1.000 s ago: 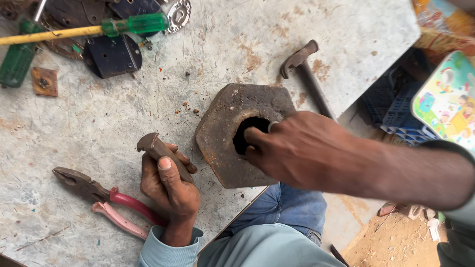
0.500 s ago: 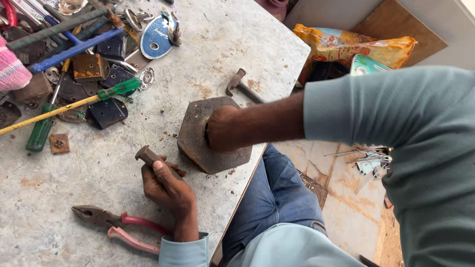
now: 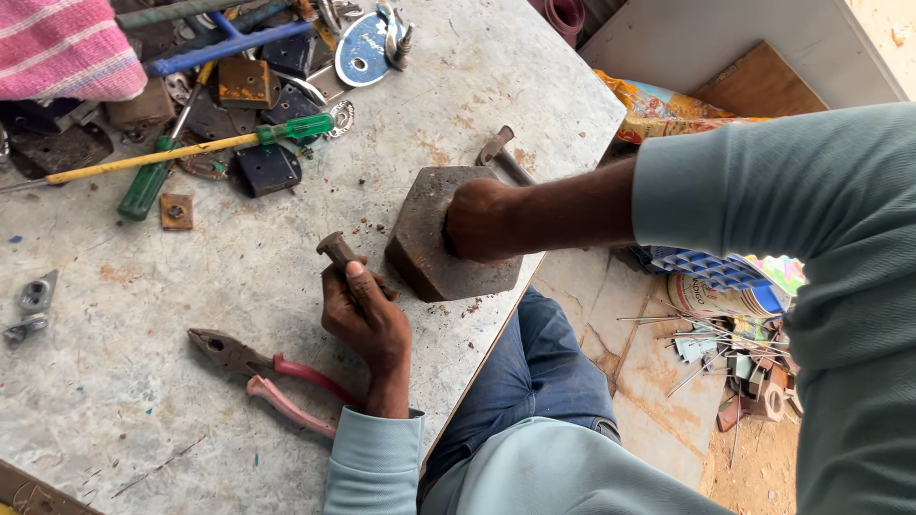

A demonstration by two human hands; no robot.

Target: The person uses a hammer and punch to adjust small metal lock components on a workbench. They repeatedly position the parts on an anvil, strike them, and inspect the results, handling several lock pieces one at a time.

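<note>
Left hand (image 3: 367, 319): fingers curled tight around a short rusty brown metal rod with a rounded head (image 3: 342, 254), thumb pressed along its shaft, head pointing up and away over the bench. Right hand (image 3: 482, 221): fingers closed on the near upper face of a heavy rust-brown hexagonal steel block (image 3: 426, 246), which rests on the bench near its edge, just right of the rod; whether the fingertips enter a hole cannot be told. Behind the block: a rusty hammer head on a dark handle (image 3: 501, 153), lying at the bench edge. Near the left wrist: pliers with pink grips (image 3: 267, 374), lying flat, jaws pointing left. Far left corner of the worn grey, stained bench (image 3: 124, 381): a long yellow-shafted screwdriver with a green handle (image 3: 191, 148), a second green-handled tool (image 3: 145, 188), a small rusty square plate (image 3: 176, 211), dark metal plates, a blue bar (image 3: 229, 43), a pink striped cloth (image 3: 62, 48). Below: blue-trousered knees, floor litter of nails.
</note>
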